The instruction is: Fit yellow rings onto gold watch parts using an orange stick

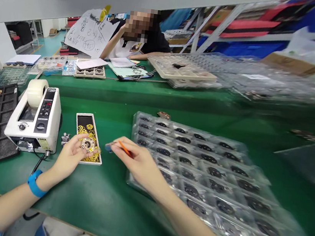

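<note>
Hands [69, 156] [139, 166] over edges of parts box [83, 122] and blister tray [188, 149]

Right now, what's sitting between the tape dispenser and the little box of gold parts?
In the head view, a small hand counter sits between the tape dispenser and the box of gold parts, just beyond the left hand.

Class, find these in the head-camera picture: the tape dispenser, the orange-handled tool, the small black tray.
Tape dispenser [44, 116], head view, on its control panel.
Orange-handled tool [126, 149], head view, on the handle.
Small black tray [83, 120], head view, on its black floor.
</note>
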The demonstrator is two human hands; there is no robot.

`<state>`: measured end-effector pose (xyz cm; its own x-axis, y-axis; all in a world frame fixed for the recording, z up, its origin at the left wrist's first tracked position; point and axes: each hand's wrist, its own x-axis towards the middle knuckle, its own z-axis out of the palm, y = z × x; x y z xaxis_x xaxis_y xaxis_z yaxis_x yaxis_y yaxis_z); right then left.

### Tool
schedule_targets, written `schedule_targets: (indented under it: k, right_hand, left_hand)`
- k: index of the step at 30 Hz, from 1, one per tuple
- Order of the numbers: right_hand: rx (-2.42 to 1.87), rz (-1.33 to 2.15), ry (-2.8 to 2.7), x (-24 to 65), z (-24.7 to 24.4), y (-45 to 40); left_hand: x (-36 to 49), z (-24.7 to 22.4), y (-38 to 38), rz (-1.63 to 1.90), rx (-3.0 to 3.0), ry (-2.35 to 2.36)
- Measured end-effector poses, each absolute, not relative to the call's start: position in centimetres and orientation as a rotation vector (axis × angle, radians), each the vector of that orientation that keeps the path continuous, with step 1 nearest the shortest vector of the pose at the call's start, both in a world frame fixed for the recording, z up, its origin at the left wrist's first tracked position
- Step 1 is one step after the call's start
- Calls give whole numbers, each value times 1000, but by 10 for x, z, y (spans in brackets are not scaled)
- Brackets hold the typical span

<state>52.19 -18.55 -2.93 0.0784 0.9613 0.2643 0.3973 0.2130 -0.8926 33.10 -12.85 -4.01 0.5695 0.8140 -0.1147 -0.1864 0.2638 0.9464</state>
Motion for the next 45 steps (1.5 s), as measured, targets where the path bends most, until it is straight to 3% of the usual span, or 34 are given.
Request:
schedule_targets:
  k: [14,37,42,45]
  right_hand:
    - [-1316,823,-1227,482,-34,-171]
    - [-1348,402,-1423,472,-52,-172]
    - [-1435,81,-1472,468,-57,-176]
    - [-1460,163,-1478,469,-57,-175]
  left_hand:
    - [333,-40,-136,740,1280,586]
    - [339,-44,-136,820,1280,704]
    - [341,-45,-137,915,1239,789]
    - [341,-47,-139,933,1232,806]
